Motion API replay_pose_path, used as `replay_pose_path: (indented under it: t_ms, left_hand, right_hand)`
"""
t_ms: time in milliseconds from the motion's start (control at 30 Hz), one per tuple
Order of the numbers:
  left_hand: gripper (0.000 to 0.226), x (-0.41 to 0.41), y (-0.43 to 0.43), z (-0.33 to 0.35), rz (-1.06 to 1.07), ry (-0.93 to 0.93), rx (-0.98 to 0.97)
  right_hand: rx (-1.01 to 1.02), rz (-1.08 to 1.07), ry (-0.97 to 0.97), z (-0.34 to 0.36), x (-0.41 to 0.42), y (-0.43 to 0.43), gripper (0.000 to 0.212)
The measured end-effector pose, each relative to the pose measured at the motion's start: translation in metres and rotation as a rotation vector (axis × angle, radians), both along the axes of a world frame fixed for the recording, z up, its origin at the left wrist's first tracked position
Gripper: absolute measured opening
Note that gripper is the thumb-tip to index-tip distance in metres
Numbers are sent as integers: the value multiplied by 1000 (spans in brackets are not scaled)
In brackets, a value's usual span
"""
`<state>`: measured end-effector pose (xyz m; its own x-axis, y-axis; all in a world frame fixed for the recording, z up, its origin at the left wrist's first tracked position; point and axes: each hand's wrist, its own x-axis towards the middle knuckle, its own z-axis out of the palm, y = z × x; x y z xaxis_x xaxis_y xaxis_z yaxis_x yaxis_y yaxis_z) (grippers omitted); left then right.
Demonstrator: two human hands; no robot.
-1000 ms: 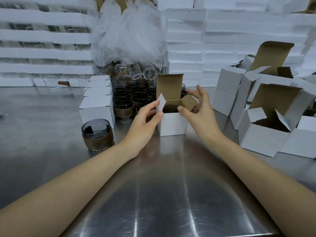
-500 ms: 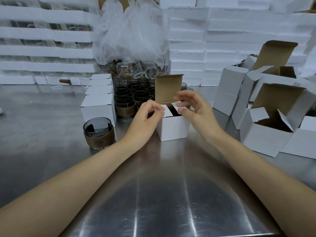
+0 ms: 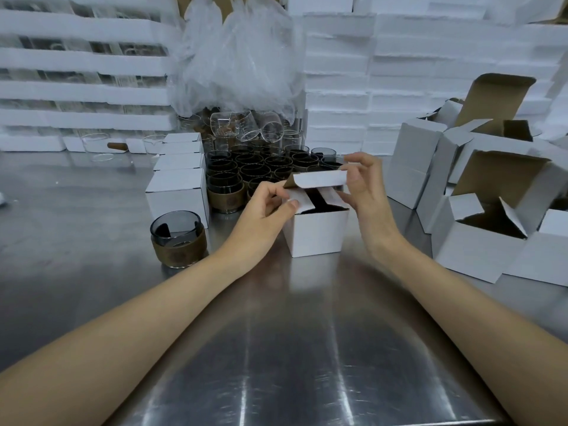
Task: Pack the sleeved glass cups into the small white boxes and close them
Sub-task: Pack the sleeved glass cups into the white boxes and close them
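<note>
So the lid (image 3: 319, 179) is what moved: a sec ago it stood upright behind the box (image 3: 316, 232) w/ both side flaps (image 3: 302, 201) sticking out. Half a sec ago the flaps were folded in but the lid was still up. Now it's swung fwd over the opening, tuck tab bent down toward the front, not yet inserted. R hand (image 3: 365, 192) does the swing: forefinger curls over the lid's right end, thumb down on the right side flap, so its fingers pinch the lid. L hand (image 3: 264, 207) has fingers curled at the box's left top corner, thumb pinning the left side flap flat. The box sits on the steel surface (image 3: 276, 348), mid-frame between the hands. A dark gap shows between the two flaps, prob. the sleeved cup already inside, though can't make out detail. Meaning for the task: loading of this box looks done and closing is roughly two-thirds thru. What's left is pushing the tab in behind the front wall w/o the flaps springing up. Next in line is likely the loose sleeved cup (image 3: 178, 241) standing just left of the L forearm, near the row of closed boxes (image 3: 176, 192). More sleeved cups (image 3: 261, 167) are grouped behind the box, and open empty boxes (image 3: 485, 235) wait at right. Plenty still to pack, so overall progress is early-to-mid at best.
</note>
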<state>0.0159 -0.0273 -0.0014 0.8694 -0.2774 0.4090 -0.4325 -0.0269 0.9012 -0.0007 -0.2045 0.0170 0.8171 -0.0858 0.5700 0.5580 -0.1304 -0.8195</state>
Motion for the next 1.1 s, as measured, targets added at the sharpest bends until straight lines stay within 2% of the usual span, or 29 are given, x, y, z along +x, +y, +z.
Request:
replay_pose_path:
  t_ms: [233, 367, 467, 533, 667, 833, 967, 1100]
  left_hand:
    - [27, 2, -4, -1, -2, 21, -108]
    - [32, 3, -6, 2, -23, 136, -192]
    - [20, 4, -5, 1, -5, 150, -124]
    - [24, -1, -3, 1, -20, 77, -40]
    - [17, -1, -2, 0, -42, 75, 11]
    - [28, -5, -2, 4, -41, 111, 21]
    - [25, -6, -2, 3, -29, 80, 75]
    - [49, -10, -6, 0, 34, -62, 295]
  right_hand:
    - [-309, -49, -108, 0, -2, -6, 14]
    - [-512, -100, -230, -1, -3, -11, 20]
    - [-598, -118, -310, -1, -2, -13, 20]
    - [-644, -106, -341, -2, -2, -14, 21]
    - [-652, -32, -288, -4, 0, -16, 23]
    - [-688, -40, -380, -4, 7, -14, 20]
    - [-671, -41, -355, -3, 8, -14, 17]
    - [-562, -27, -266, -5, 7, -13, 34]
